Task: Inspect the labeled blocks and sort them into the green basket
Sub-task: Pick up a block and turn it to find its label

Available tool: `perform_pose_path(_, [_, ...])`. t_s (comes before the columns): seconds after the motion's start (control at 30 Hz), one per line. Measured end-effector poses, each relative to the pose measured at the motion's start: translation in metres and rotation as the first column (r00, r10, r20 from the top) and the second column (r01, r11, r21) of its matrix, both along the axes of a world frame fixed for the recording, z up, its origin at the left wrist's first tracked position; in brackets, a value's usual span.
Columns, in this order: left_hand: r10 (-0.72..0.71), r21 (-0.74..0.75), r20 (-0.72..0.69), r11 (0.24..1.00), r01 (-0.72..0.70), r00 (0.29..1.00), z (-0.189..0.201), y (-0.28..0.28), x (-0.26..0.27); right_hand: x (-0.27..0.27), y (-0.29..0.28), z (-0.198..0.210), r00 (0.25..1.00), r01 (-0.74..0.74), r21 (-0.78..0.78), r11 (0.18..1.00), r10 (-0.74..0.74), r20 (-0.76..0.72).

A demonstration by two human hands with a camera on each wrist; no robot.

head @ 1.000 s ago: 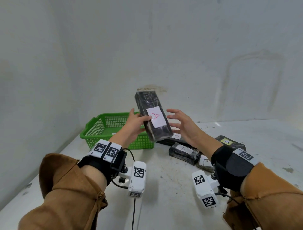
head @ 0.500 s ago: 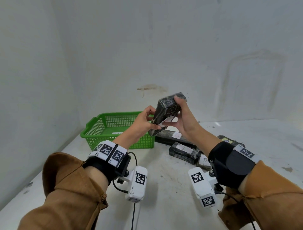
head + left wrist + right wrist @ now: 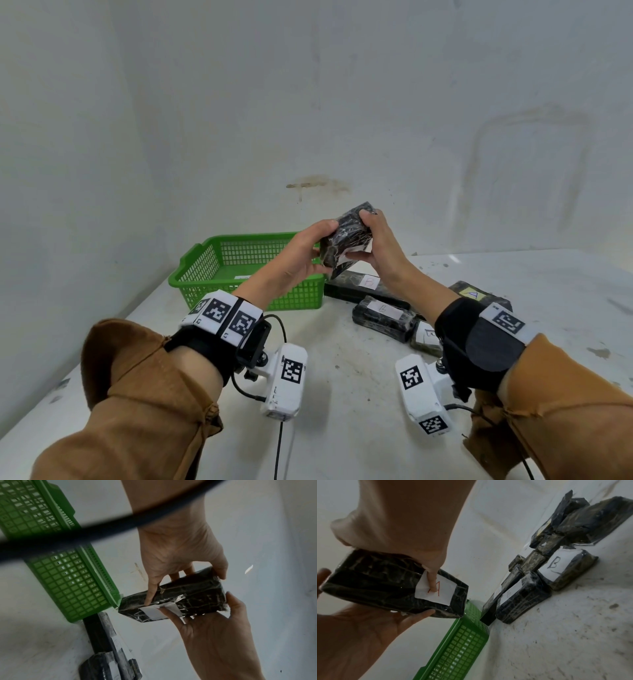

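Above the green basket (image 3: 219,260), both my hands (image 3: 301,253) (image 3: 380,240) clasp block A (image 3: 388,582); several blocks (image 3: 380,317) remain unsorted.

black block (image 3: 346,236), green basket (image 3: 246,253)

It looks like a bare test corner of a workshop or lab rather than a home: plain whitish walls (image 3: 376,102) with stains and scuffs meet a white, dirt-flecked table (image 3: 359,428), and both wrists carry camera units (image 3: 286,380) with printed square markers and cables.
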State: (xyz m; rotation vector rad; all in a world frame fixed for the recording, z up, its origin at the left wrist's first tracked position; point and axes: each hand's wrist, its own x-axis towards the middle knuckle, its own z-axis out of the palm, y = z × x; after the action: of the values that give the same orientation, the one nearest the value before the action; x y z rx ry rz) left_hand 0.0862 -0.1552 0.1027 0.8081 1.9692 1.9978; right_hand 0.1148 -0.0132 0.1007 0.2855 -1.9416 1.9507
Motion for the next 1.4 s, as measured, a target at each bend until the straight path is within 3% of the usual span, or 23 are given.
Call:
perform_pose_path(0.23, [0.005,-0.042,-0.019,0.999,-0.005,1.000,-0.009,0.004,-0.003,0.002,0.000,-0.003,0.999,0.047,0.030,0.998,-0.046,-0.010])
perform_pose_path(0.63, [-0.024,0.063,-0.014,0.998,0.025,1.000,-0.006,0.004,-0.003,0.000,-0.002,-0.003,0.998,0.046,-0.033,0.998,-0.048,-0.051])
perform_pose_path(1.0, [0.124,0.085,-0.062,0.989,-0.118,0.990,-0.005,0.003,-0.006,0.001,-0.003,-0.008,1.000,-0.015,-0.048,0.999,0.014,-0.021])
perform_pose_path(1.23, [0.064,0.162,-0.006,0.985,-0.062,0.998,-0.002,0.005,0.002,-0.002,-0.003,-0.004,0.997,0.022,-0.024,0.999,-0.023,-0.071])
perform_pose_path(1.3, [0.056,0.159,0.016,0.986,-0.057,0.998,-0.001,0.007,0.005,-0.006,-0.004,-0.006,0.987,0.091,0.064,0.994,-0.082,-0.135])
perform_pose_path(1.4, [0.064,0.164,0.093,0.983,-0.079,0.994,0.000,0.009,0.005,-0.006,-0.003,-0.014,0.956,0.184,0.338,0.923,-0.087,-0.282])
